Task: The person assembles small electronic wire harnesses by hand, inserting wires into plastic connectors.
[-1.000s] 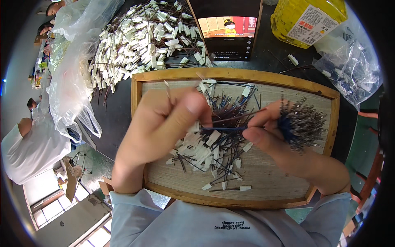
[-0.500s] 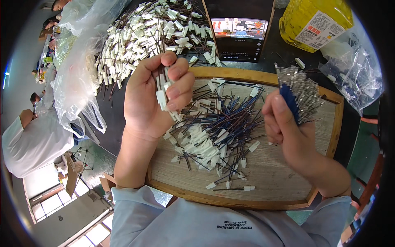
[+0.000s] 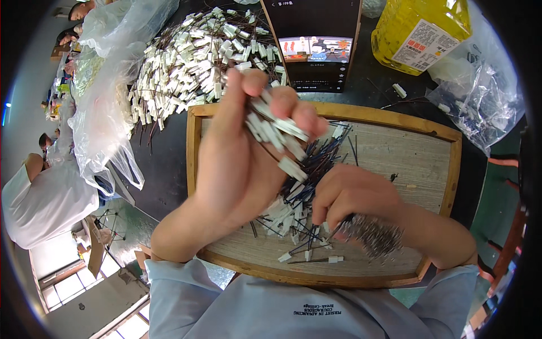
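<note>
My left hand (image 3: 226,147) is raised over the left part of the wooden tray (image 3: 389,116), its fingers curled round several white plastic connectors (image 3: 268,130) with dark wires. My right hand (image 3: 358,192) is low over the tray, closed on a bundle of wires with silver metal terminals (image 3: 374,234) fanning out below the fingers; it is blurred by motion. Between the two hands lies a heap of blue and brown wires (image 3: 322,161) with white connectors. Its left part is hidden behind my left hand. My right fingertips are at the heap's edge; whether they touch a wire I cannot tell.
A large pile of white connectors on brown wires (image 3: 180,68) lies beyond the tray at the left, beside a clear plastic bag (image 3: 104,107). A propped-up phone (image 3: 313,70) stands behind the tray. At the back right are a yellow liquid bottle (image 3: 415,34) and another plastic bag (image 3: 480,101).
My right hand has come down and left towards the heap, and its terminal bundle has turned from pointing up to pointing down. My left hand has moved right, over the heap.
</note>
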`<state>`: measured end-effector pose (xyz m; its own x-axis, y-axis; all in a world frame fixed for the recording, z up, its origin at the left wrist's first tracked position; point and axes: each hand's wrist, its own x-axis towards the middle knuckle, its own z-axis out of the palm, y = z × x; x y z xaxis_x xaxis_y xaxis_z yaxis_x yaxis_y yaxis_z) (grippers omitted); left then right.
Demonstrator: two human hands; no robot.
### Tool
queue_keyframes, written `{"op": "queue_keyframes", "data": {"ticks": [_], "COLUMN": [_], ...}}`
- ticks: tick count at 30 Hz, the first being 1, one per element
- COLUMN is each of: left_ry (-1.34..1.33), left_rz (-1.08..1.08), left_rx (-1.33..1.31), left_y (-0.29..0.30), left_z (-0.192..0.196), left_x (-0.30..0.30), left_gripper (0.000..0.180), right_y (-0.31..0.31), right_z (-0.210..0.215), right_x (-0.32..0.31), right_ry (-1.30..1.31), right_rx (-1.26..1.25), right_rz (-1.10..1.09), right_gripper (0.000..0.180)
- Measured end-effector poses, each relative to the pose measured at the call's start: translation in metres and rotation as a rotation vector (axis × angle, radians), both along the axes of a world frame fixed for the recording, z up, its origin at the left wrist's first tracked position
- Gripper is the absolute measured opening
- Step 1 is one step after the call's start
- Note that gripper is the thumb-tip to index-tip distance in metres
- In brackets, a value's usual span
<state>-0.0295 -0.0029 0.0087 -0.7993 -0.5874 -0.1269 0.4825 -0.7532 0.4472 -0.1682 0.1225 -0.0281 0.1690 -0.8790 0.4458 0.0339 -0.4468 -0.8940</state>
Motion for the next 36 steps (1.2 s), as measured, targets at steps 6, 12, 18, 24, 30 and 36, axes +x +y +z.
{"op": "queue_keyframes", "data": {"ticks": [6,12,18,24,30,36], "left_ry": [-0.218,-0.274,-0.309,-0.279,-0.3,-0.41], "left_rz": [-0.054,-0.001,-0.009,0.101,0.088,-0.027], "left_rx": [-0.042,-0.283,-0.321,-0.264,-0.259,-0.479], "left_y": [0.03,0.037,0.044,0.041,0.018,-0.002], "left_z": [0.007,0.003,0.003,0.009,0.017,0.013], "left_x": [-0.016,-0.016,-0.012,-0.014,-0.004,0.009], "left_gripper": [0.03,0.028,0.032,0.031,0.033,0.031], "right_y": [0.003,0.006,0.009,0.012,0.016,0.01], "right_z": [0.003,0.006,0.005,0.006,0.024,0.033], "right_x": [-0.001,-0.004,0.002,-0.001,0.002,-0.005], "right_ry": [0.163,0.197,0.09,0.02,-0.11,-0.046], "right_rx": [-0.092,-0.021,0.051,0.088,0.413,0.776], "right_rz": [0.025,0.036,0.007,0.085,-0.217,-0.127], "right_gripper": [0.034,0.032,0.025,0.017,0.019,0.026]}}
